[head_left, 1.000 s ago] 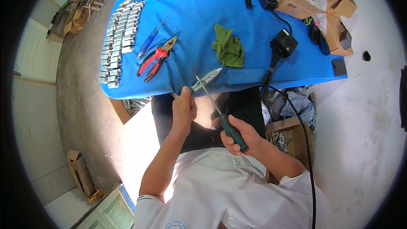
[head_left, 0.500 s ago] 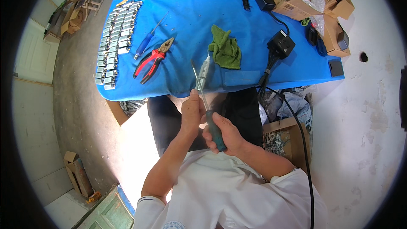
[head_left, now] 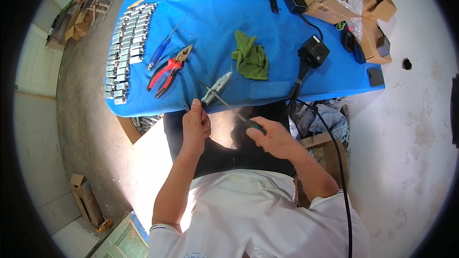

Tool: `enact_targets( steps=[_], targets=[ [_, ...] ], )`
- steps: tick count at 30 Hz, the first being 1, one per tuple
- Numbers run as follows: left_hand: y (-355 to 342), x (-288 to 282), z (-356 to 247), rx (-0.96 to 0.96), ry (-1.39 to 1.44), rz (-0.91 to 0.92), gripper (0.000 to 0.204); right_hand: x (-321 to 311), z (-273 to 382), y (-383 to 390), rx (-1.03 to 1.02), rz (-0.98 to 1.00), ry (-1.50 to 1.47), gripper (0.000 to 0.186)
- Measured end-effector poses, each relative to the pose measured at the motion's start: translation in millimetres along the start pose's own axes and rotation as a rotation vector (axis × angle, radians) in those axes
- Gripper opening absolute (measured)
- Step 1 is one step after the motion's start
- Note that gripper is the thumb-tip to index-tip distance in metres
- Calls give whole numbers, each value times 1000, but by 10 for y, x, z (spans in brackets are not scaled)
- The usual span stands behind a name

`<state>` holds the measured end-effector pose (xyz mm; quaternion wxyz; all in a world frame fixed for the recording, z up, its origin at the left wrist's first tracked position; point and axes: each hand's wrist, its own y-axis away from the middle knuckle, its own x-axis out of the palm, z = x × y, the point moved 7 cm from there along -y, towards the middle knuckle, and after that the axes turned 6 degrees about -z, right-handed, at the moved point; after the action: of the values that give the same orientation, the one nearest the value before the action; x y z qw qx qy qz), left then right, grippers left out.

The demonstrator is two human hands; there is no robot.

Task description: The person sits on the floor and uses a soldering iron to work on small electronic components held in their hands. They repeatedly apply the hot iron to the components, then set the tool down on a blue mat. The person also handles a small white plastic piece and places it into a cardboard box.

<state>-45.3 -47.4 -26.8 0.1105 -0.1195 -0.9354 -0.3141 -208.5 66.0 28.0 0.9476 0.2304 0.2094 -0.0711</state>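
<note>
My left hand (head_left: 195,123) is closed around the lower end of a pale grey, elongated piece with a thin pointed tip (head_left: 220,86), held over the table's front edge. In my right hand (head_left: 275,137) is a screwdriver (head_left: 228,105) with a dark green handle. Its shaft crosses the pale piece, and the tip shows past the piece's left side. Fingers hide the piece's lower end. Red-and-black pliers (head_left: 168,72) lie on the blue cloth to the left, beside a blue-handled screwdriver (head_left: 159,54). A crumpled green cloth (head_left: 251,56) lies just beyond the piece.
Rows of small metal parts (head_left: 125,50) line the left of the blue-covered table (head_left: 210,24). A black adapter (head_left: 313,51) with cables sits at right, its cord (head_left: 340,162) hanging past my right arm. Cardboard boxes (head_left: 327,7) stand far right. A scrap box (head_left: 330,155) is under the table.
My right hand has moved right and turned the screwdriver flatter across the pale piece. My left hand has shifted left, and the piece now leans further to the right.
</note>
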Motion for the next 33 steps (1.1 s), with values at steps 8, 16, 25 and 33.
enact_targets(
  steps=[8,16,25,33],
  targets=[
    [-4,-9,56,-17,30,9,50,-710,252,299,-44,21,392,34],
    [10,41,87,-66,93,37,48,-788,428,-239,-241,-594,-76,42],
    [103,84,45,120,-62,-21,51,-353,922,-677,-720,-1004,305,43],
    [132,212,50,282,-108,17,49,160,964,-737,-280,-495,319,47]
  ],
)
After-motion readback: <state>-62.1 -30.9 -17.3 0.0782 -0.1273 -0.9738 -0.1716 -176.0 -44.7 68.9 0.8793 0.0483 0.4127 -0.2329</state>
